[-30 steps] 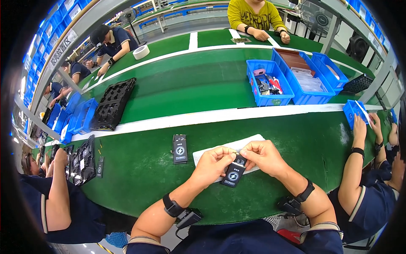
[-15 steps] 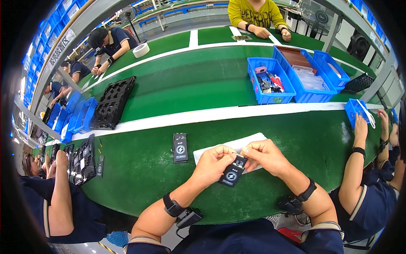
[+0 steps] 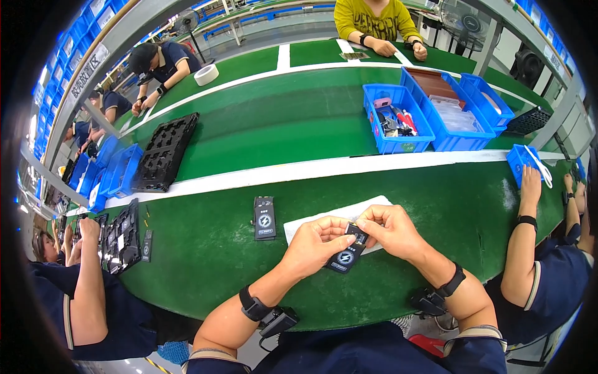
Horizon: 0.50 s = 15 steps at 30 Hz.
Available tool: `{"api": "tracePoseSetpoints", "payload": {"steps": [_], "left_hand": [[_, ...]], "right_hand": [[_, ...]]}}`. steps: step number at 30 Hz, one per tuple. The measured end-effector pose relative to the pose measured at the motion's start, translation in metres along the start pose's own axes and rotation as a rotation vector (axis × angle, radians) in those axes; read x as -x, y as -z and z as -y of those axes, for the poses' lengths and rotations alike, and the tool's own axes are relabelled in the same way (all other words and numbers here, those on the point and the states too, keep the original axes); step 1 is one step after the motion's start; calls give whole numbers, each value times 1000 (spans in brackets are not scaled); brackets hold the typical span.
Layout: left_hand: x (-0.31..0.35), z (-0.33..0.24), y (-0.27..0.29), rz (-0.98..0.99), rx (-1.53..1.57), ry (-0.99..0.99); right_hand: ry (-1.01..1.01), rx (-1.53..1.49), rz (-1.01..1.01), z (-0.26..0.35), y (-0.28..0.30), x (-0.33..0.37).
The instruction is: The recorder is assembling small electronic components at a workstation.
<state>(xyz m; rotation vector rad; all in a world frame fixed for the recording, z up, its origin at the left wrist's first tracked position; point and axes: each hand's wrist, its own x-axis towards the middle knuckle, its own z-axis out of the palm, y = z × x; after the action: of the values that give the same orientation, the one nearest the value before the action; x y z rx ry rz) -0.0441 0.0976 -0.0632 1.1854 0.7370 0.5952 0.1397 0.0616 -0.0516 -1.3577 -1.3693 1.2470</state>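
Observation:
A flat black phone battery (image 3: 344, 257) with a round lightning mark is held tilted between my hands. My left hand (image 3: 317, 243) grips its left side, the thumb lying across its upper part. My right hand (image 3: 387, 229) pinches at its upper right end, where a small gold-coloured strip shows. What lies exactly between the right fingertips is hidden. Under and behind my hands is a white sheet or pad (image 3: 299, 228). To the left, a small stack of similar batteries (image 3: 265, 218) rests on the green table (image 3: 205, 249).
Blue bins (image 3: 398, 118) with tools and clear plastic parts stand beyond the white strip at the right. A black moulded tray (image 3: 167, 153) lies at the far left, more black trays (image 3: 119, 240) nearer. Co-workers sit on both sides, another person (image 3: 377, 28) across.
My left thumb has moved from the battery's top end onto its face, and the left fingers have spread a little. The battery has shifted slightly; my right hand stays at its upper end.

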Motion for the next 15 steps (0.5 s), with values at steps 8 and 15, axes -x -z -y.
{"api": "tracePoseSetpoints", "payload": {"steps": [8, 15], "left_hand": [[-1, -1, 2, 10, 43, 18], [-1, 4, -1, -41, -62, -42]], "right_hand": [[2, -28, 18, -4, 1, -1], [92, 78, -1, -3, -1, 0]]}}
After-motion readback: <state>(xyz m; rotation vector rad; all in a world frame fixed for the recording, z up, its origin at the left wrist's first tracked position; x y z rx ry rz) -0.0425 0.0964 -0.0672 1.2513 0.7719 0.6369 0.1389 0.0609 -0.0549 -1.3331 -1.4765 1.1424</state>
